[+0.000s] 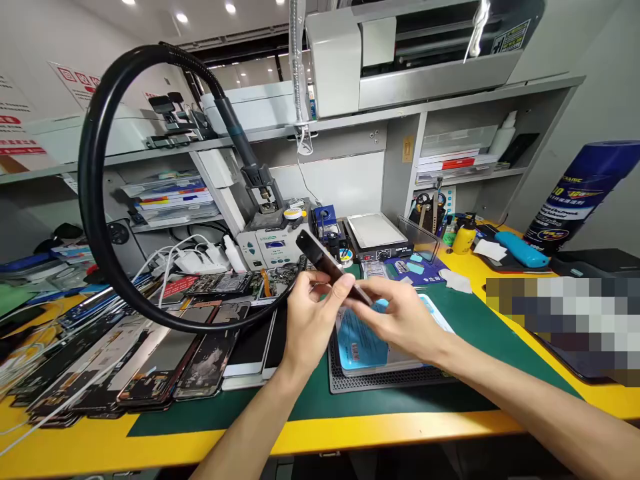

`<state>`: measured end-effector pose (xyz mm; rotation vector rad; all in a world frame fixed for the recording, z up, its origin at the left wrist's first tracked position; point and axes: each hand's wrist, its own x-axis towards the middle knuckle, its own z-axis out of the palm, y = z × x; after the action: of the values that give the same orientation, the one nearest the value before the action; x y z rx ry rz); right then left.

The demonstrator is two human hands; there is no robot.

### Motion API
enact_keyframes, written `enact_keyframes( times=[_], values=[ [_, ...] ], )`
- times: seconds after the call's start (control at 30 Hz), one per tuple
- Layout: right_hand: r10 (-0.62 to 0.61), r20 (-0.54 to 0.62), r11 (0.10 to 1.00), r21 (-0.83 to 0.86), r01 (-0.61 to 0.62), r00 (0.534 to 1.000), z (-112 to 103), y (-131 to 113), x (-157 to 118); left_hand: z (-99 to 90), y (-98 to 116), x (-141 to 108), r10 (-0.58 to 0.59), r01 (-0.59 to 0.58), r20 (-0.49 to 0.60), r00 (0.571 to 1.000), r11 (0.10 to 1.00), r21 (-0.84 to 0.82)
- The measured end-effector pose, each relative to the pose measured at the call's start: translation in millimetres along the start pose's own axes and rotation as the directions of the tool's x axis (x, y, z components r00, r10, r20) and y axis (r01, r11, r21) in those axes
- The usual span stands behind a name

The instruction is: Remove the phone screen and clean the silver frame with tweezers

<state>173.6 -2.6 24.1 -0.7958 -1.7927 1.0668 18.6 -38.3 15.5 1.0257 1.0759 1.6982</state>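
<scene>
A slim dark phone (320, 259) is held tilted in the air above the green mat, its upper end pointing up and to the left. My left hand (315, 317) is closed on its lower left side, thumb across it. Fingers of my right hand (395, 313) grip the phone's lower right end. Below the hands, a blue and white packet (361, 347) lies on a black perforated pad (345, 383). Part of the packet is hidden by my right hand.
Rows of opened phones (163, 360) cover the left side. A black hose (93, 187) loops in front, from a soldering station (273, 247). A flat heating plate (377, 230) stands behind the mat. A yellow bottle (465, 237) and a large blue spray can (575, 193) stand right.
</scene>
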Motion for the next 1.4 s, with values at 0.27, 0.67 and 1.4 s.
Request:
enact_keyframes(
  times=[0.27,0.67,1.4],
  values=[
    [0.221,0.203,0.901,0.331,-0.28,0.954,-4.6,5.0,10.1,-5.1,11.6,4.7,-0.038,0.038,0.0,0.999,0.999,0.026],
    [0.29,0.358,0.787,0.439,-0.434,0.888,4.6,12.6,3.1,-15.5,9.8,12.4,0.102,-0.1,-0.031,0.994,0.992,0.074],
    [0.351,0.525,0.494,0.599,-0.63,0.775,-6.7,3.6,0.2,-7.4,12.5,6.8,-0.047,0.096,0.347,0.937,0.987,-0.127]
  ],
)
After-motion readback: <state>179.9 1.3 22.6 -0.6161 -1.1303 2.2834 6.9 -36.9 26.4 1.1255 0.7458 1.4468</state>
